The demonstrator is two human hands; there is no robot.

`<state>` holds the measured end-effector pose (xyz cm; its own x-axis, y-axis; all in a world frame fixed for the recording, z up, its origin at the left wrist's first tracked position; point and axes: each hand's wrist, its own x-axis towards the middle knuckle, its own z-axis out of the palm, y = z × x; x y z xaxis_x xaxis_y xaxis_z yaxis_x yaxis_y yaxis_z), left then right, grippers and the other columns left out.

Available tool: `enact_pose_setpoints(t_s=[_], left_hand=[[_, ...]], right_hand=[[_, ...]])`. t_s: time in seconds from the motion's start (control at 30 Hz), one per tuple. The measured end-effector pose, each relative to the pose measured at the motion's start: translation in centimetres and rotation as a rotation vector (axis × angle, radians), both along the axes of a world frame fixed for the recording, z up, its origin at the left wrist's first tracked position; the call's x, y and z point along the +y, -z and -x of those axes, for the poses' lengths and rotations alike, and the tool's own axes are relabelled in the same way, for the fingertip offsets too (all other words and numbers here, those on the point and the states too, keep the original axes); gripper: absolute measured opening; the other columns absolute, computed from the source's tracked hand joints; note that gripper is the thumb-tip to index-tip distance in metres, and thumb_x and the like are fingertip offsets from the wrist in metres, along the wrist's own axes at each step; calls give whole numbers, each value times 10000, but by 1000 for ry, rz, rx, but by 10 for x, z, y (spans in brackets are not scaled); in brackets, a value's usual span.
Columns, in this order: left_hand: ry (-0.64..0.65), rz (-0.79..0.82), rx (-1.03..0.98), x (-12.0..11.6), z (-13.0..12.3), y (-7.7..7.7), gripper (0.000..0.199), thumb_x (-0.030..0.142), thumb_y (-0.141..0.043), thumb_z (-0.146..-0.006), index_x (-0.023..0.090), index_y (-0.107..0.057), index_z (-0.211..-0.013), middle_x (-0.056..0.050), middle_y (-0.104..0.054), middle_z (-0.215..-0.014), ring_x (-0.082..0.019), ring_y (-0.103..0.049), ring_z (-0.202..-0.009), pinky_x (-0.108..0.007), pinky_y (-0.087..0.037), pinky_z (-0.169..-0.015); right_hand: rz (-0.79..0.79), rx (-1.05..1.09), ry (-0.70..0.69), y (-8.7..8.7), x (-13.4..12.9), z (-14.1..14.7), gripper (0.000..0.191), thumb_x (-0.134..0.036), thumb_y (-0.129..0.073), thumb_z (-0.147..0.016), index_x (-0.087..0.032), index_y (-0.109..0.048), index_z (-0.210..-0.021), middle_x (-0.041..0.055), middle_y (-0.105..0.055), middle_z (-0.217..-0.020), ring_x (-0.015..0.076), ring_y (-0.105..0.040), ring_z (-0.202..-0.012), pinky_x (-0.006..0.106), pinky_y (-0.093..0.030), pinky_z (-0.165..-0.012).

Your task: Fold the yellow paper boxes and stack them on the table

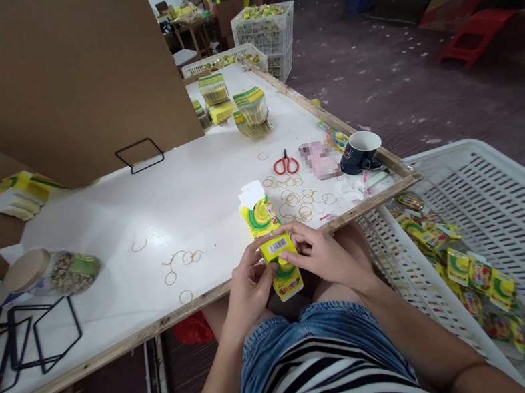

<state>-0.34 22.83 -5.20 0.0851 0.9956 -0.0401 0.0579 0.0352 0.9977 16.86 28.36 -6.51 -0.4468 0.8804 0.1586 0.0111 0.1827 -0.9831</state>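
Over the front edge of the table, a yellow and green printed carton [288, 281] with a barcode panel is between my two hands. My left hand [251, 283] pinches its left side, thumb in front. From the right, my right hand [322, 252] grips the carton, its thumb lying near the barcode and its fingers around the upper edge. Just beyond, a flat printed carton piece [259, 214] with white flaps lies on the table; whether it joins the held carton, I cannot tell. Thin tan rubber bands [295, 207] are scattered to its right.
Red-handled scissors [286, 164] and a dark mug [360, 152] lie toward the right edge. Bundled carton stacks [252, 111] stand farther back. A lidded jar [72, 270] and black wire frames [46, 336] are at left. A white crate [474, 186] with yellow packs stands right.
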Motion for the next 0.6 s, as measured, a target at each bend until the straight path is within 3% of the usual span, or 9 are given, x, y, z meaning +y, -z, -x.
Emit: enact_pose_setpoints(t_s=[0.2,0.37,0.43,0.5,0.6], left_hand=[[56,19,-43,1,2,-5,480,330,-606,-883,211,-463,-1325,-135,-613,-1269,-203,-681,-950,-295,-574,-773],[-10,26,-119,1,1,-10,518,329,-675,-839,210,-469,-1299,-119,-667,-1189,-199,-701,-864,-297,-586,-726],[-8,14,-137,0,-1,-12,513,315,-694,-824,210,-483,-1280,-111,-681,-1157,-193,-705,-827,-300,-586,-721],[9,-4,-133,0,-5,-13,486,312,-687,-831,212,-497,-1267,-105,-686,-1137,-183,-702,-805,-302,-581,-727],[-18,-84,-23,6,-8,-12,446,336,-638,-864,223,-500,-1273,-91,-680,-1094,-180,-686,-866,-302,-565,-761]], right_hand=[[-153,-220,68,-10,6,3,258,-186,-594,-797,-214,-587,-1054,-99,-399,-532,106,-400,-478,217,-306,-489],[-159,-184,88,-13,1,4,276,-253,-656,-813,-196,-597,-1076,-108,-347,-522,97,-374,-464,223,-297,-486],[-149,-103,128,-11,-2,4,240,-316,-650,-841,-202,-631,-1052,-77,-441,-569,102,-409,-500,227,-330,-495],[-114,-9,168,-7,-4,4,230,-354,-632,-862,-214,-661,-1042,-16,-599,-742,114,-496,-593,230,-403,-544],[-8,155,194,2,-5,-1,261,-352,-678,-833,-217,-671,-1056,32,-673,-956,130,-586,-705,238,-484,-613]])
